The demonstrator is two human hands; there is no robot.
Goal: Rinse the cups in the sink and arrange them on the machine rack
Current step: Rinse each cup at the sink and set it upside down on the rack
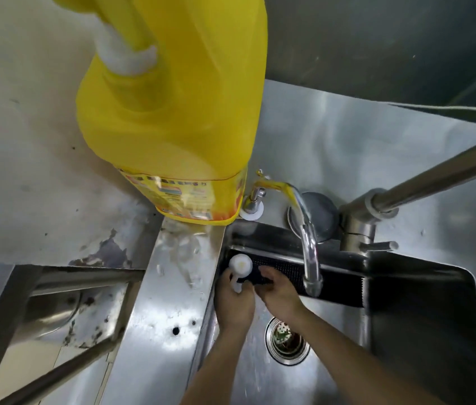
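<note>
Down in the sink [406, 331], both forearms reach toward twelve o'clock — the left hand [234, 302] grips a white cup [240, 265], the right hand [279, 290] curls around a dark object just beside it, under the faucet [309, 249].
</note>
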